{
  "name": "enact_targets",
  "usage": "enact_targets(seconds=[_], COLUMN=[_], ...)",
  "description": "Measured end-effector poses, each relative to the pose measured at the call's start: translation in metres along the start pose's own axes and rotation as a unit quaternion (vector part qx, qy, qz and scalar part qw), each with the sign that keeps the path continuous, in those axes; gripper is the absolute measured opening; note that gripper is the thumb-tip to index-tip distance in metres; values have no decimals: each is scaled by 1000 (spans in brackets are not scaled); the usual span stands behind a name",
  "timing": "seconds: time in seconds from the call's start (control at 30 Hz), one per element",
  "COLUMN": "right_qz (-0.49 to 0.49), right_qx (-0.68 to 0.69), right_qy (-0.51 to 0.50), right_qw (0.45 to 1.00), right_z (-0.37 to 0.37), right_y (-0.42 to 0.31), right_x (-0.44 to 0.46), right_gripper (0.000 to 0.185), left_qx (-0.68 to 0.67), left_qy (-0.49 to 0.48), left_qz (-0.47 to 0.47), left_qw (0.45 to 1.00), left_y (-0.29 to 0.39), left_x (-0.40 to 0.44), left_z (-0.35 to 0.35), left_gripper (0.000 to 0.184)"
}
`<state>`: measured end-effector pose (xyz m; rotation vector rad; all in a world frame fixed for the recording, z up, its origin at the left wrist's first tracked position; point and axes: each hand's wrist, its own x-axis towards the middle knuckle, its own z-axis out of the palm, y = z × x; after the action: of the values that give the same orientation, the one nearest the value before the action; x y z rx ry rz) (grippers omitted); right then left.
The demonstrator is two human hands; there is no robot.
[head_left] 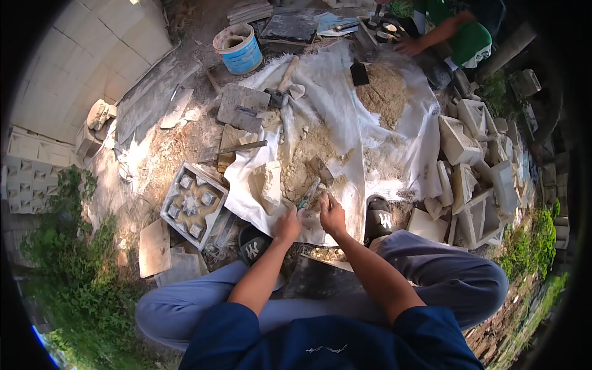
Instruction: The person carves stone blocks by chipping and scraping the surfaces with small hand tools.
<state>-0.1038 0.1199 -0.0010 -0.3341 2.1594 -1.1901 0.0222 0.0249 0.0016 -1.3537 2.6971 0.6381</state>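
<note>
My left hand point(288, 223) is closed on the teal handle of what looks like a small trowel point(308, 192), pointing away from me over the sandy powder. Close beside it, my right hand point(333, 214) is closed too; whatever its fingers hold, if anything, is hidden. A brownish flat piece point(320, 171), perhaps the trowel's blade, lies just beyond both hands. Pale powder point(302, 157) is heaped on a white sheet point(354, 213) under my hands. To the left of them stands a pale, rough block point(271, 184).
A patterned mould point(192, 205) lies at left, near a flat float point(242, 106) and a hammer point(285, 83). Behind are a blue bucket point(239, 52) and a sand pile point(382, 92). Cast blocks point(462, 142) are heaped at right. Another person's hand point(408, 46) works at the far right.
</note>
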Motion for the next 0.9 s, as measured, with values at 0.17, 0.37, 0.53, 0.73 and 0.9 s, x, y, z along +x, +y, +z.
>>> enact_targets(seconds=[0.17, 0.37, 0.53, 0.73, 0.9], right_qz=[-34, -65, -52, -59, -41], right_qx=[-29, -1, -21, -8, -59], right_qy=[-9, -11, -24, -24, -40], right_qw=[999, 998, 998, 998, 997], right_z=[-10, -17, -20, -19, -24], right_y=[-6, -13, -12, -6, -15], right_x=[-2, -7, -6, -4, -3], right_gripper=[45, 44, 43, 45, 46], left_qx=[-59, -89, -45, -136, -53], left_qy=[-12, -2, -50, -8, -38], left_qz=[-59, -21, -40, -22, -86], left_qw=[996, 996, 997, 990, 994], left_y=[19, -5, 7, 6, 2], left_x=[18, 8, 3, 13, 19], left_z=[-20, -11, -12, -2, -9], left_gripper=[38, 36, 35, 39, 40])
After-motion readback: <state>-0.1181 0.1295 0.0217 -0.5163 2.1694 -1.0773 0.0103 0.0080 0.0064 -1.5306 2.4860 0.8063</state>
